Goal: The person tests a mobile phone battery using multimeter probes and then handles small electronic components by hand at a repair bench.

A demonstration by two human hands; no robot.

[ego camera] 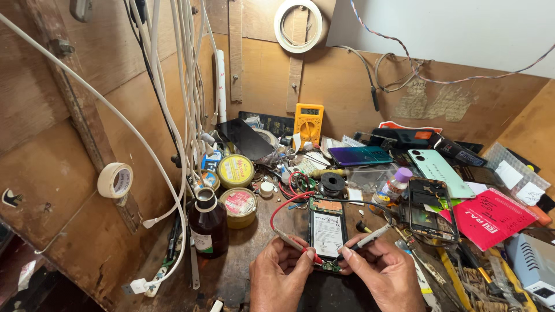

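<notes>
- Plywood walls closed in a cluttered wooden workbench (243, 260), with white cables (185, 86) hanging at the left and a roll of tape (114, 180) on the wall.
- An opened phone (327, 234), its back off and battery showing, lay flat on the bench just ahead of both hands.
- The left hand (277, 277) pinched a red-tipped probe (292, 241) between thumb and fingers, its tip at the phone's lower edge.
- The right hand (384, 276) pinched a black-tipped probe (370, 237) the same way, its tip touching the phone's lower right corner.
- A yellow multimeter (309, 121) leaned against the back wall.
- A brown glass bottle (208, 222) stood left of the phone, beside two round tins (237, 188).
</notes>
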